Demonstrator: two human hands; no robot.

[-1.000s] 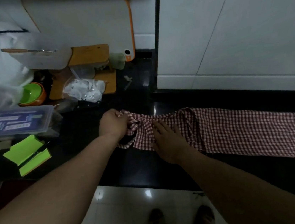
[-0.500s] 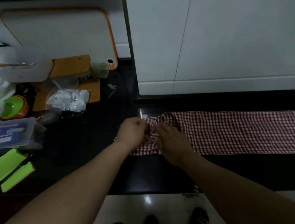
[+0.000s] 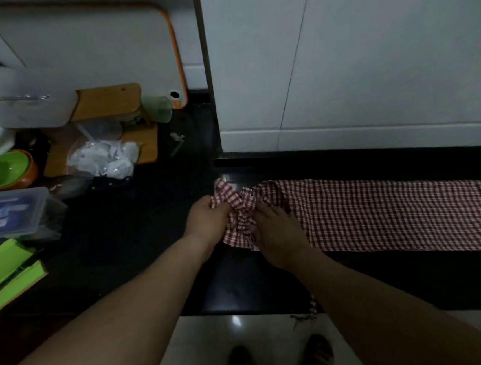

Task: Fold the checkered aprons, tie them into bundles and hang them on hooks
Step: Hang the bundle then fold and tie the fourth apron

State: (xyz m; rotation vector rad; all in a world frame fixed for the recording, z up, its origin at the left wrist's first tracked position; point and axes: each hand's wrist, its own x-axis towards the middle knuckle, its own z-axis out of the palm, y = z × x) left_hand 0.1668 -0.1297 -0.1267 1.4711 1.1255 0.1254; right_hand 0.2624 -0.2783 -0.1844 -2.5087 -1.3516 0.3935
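Note:
A red-and-white checkered apron point(image 3: 388, 212) lies folded into a long strip on the black counter point(image 3: 136, 234), running from the middle to the right edge. Its left end is bunched into gathered folds. My left hand point(image 3: 206, 220) grips that bunched end, a corner of cloth sticking up above the fingers. My right hand point(image 3: 275, 232) lies on the apron just right of the bunch, fingers curled into the gathered cloth. A thin strap end point(image 3: 309, 310) hangs over the counter's front edge.
At the left stand a green box point(image 3: 5, 272), a clear plastic case point(image 3: 4, 214), a green-and-orange bowl point(image 3: 10, 171), a bag of white pieces point(image 3: 106, 159) on a wooden board and a white cutting board point(image 3: 89, 46). White tiled wall point(image 3: 353, 47) rises behind the apron.
The apron's left end has been gathered further rightwards into a tighter bunch. Both hands have come closer together on it, and the view has shifted right.

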